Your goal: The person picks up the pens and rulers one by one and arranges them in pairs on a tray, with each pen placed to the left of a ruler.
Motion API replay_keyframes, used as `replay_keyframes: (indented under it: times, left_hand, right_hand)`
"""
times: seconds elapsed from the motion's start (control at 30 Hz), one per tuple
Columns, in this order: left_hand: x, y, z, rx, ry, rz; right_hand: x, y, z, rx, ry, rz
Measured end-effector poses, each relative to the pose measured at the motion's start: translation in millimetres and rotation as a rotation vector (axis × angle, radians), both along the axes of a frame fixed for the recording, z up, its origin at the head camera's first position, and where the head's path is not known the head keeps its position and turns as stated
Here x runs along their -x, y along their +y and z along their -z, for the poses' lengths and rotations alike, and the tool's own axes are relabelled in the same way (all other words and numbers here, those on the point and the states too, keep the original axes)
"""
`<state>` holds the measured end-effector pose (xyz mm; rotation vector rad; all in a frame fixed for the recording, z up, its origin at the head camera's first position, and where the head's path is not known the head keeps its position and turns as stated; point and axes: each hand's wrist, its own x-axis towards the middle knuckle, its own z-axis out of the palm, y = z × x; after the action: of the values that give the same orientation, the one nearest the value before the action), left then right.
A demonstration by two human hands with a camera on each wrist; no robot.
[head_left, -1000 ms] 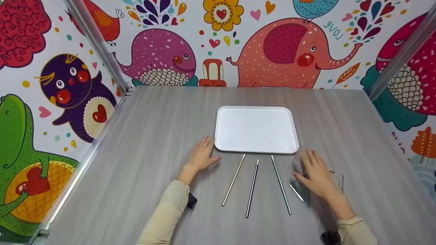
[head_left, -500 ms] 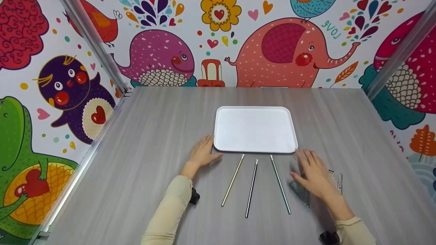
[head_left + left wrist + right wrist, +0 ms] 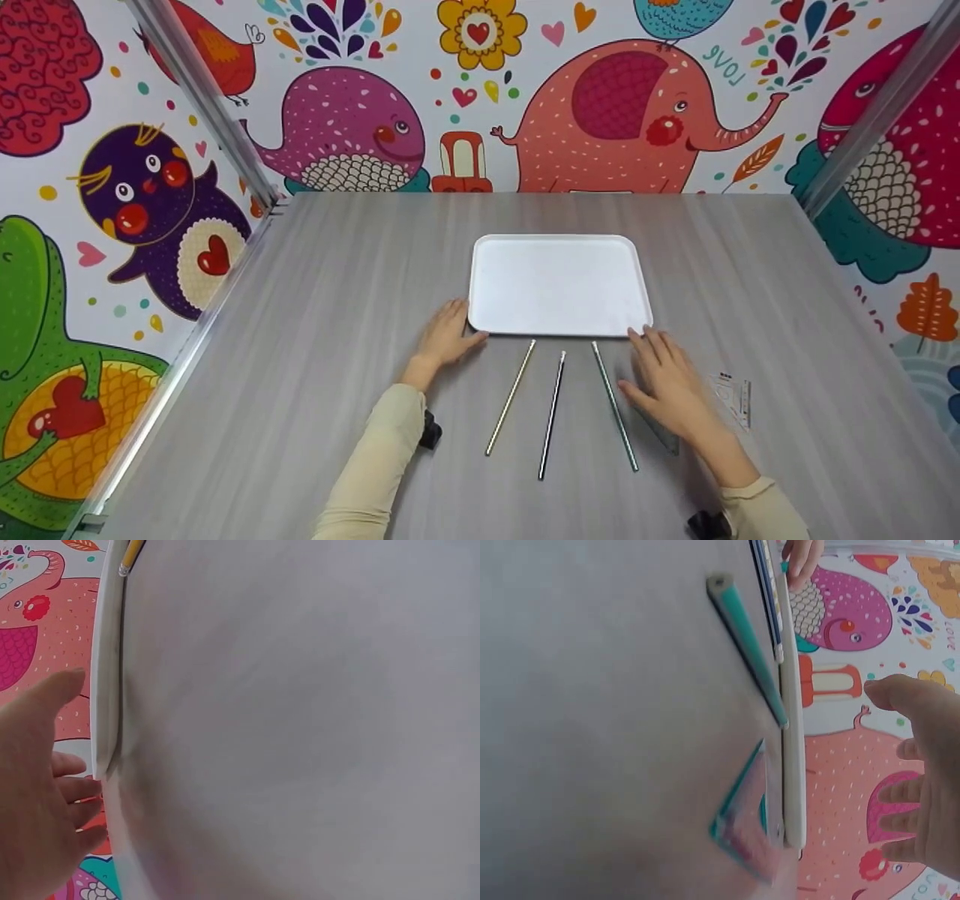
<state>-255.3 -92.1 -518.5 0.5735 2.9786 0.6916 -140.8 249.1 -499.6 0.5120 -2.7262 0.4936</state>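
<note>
Fanning out on the near side of the white tray [image 3: 561, 285], a dark pencil [image 3: 552, 416], a gold pencil [image 3: 511, 397] and a green pencil [image 3: 615, 406] lie on the desk [image 3: 360, 300]. Off the tray's near right corner, a set square [image 3: 739, 825] is partly hidden by the right hand [image 3: 667, 386], with a clear ruler piece [image 3: 733, 397] farther right. The right hand's fingertips overlap that corner; the left hand [image 3: 448, 337] is beside the near left corner. Each grip is wide and holds nothing; I cannot tell whether either presses the rim. Pulling the tray nearer could knock the pencils, whose far ends lie just beside its near edge; uneven pushing could twist it. Beyond the tray is the cartoon wall [image 3: 337, 120].
</note>
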Motion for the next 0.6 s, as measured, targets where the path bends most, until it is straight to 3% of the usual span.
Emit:
replay_keyframes:
  times: [0.2, 0.6]
  left_hand:
    - [-1.3, 1.6, 1.5, 0.01, 0.0, -0.008]
    - [2.4, 3.4, 5.8, 0.011, 0.06, -0.012]
  right_hand:
    - [-2.3, -17, -3.8, 0.042, 0.077, -0.047]
    - [-13.8, -51, -11.8, 0.107, -0.009, -0.044]
